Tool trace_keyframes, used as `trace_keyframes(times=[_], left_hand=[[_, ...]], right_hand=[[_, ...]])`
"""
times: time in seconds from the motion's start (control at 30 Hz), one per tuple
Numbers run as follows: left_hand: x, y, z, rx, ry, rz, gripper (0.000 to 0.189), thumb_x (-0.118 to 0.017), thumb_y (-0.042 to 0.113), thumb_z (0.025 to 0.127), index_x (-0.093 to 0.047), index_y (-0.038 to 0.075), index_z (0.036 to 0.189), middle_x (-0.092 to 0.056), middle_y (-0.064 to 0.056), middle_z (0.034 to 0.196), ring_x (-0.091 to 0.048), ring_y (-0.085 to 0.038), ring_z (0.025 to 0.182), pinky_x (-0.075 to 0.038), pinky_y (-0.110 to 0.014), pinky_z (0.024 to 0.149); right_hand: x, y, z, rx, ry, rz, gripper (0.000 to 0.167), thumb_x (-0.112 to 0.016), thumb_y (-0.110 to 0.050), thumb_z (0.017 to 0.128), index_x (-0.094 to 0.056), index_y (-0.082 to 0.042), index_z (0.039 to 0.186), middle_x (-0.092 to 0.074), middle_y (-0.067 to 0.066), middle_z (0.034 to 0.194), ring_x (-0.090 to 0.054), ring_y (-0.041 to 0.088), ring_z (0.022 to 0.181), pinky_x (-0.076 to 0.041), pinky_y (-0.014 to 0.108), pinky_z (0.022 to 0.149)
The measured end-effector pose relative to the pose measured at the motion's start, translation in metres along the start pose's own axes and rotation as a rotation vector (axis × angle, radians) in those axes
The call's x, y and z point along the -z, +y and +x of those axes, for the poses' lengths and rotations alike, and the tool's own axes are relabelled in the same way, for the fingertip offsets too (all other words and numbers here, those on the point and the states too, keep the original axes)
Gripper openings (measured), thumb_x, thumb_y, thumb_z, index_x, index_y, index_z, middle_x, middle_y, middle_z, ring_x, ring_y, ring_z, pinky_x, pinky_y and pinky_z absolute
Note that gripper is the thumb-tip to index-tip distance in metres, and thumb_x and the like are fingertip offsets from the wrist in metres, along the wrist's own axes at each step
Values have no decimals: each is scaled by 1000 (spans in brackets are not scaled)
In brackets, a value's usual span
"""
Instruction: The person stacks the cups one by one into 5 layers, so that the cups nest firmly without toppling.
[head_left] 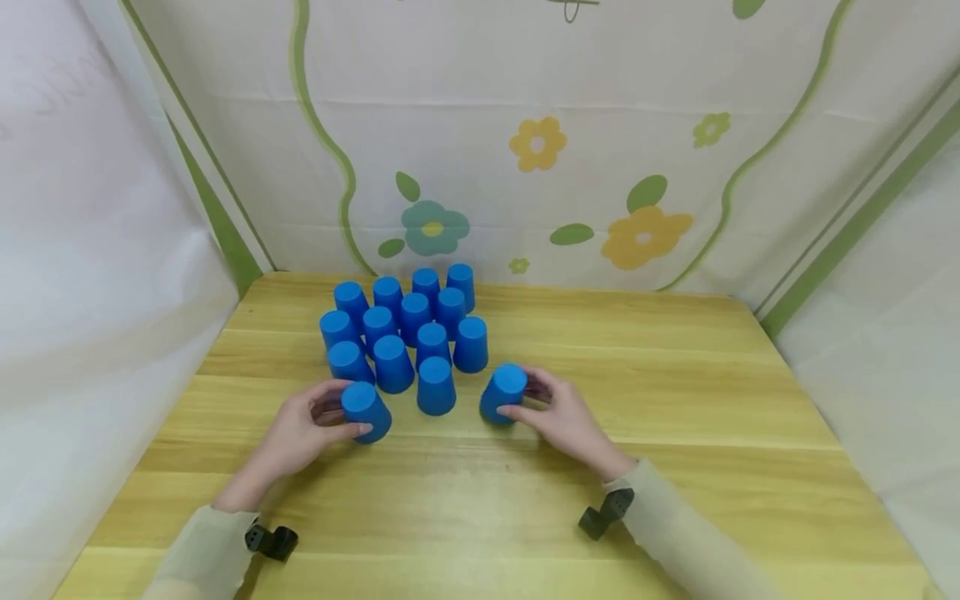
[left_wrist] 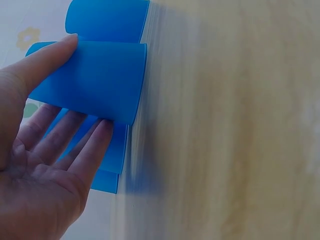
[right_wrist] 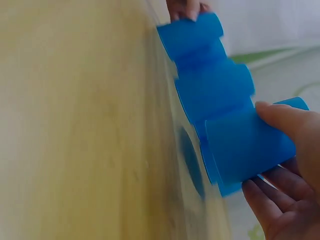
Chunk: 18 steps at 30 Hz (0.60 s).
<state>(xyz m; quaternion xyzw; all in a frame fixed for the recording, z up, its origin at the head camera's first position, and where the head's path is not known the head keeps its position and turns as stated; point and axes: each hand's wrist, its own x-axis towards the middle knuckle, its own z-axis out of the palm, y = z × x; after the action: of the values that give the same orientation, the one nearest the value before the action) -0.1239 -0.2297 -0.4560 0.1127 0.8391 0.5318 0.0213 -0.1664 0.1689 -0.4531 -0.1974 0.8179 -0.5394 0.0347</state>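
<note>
My left hand holds an upside-down blue cup at the front left of a group of such cups, thumb on its near side. In the left wrist view this cup is between the thumb and the fingers, its rim close to the wood. To the right of the group, my right hand grips another blue cup, slightly tilted. The right wrist view shows that cup held off the table over a dark shadow. Between the hands stands a single upside-down blue cup.
Several more upside-down blue cups stand close together in uneven rows at the back left of the wooden table. Behind the table hangs a white cloth with printed flowers, and white cloth sides flank it.
</note>
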Motion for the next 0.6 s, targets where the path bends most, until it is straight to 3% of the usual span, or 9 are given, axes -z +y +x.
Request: trace_keyframes(times=[0.27,0.6], left_hand=[[1,1,1,-5,-6,8,53,-84,21,88,-60,8,133,-66,-10,128,-67,-29,113,-55,-28,92],[1,3,0,6,-17,1,53,-84,22,88,-60,9,133,-66,-10,128,-66,-29,114,-55,-37,94]], right_hand=[[57,26,-2,-83,166,16,62,-84,-25,88,-57,-4,140,-61,15,134,-59,31,124,-49,42,104],[122,68,-2,-173,357,-29,71,-82,-34,89,-52,1,143,-58,19,138,-56,33,126,-50,21,96]])
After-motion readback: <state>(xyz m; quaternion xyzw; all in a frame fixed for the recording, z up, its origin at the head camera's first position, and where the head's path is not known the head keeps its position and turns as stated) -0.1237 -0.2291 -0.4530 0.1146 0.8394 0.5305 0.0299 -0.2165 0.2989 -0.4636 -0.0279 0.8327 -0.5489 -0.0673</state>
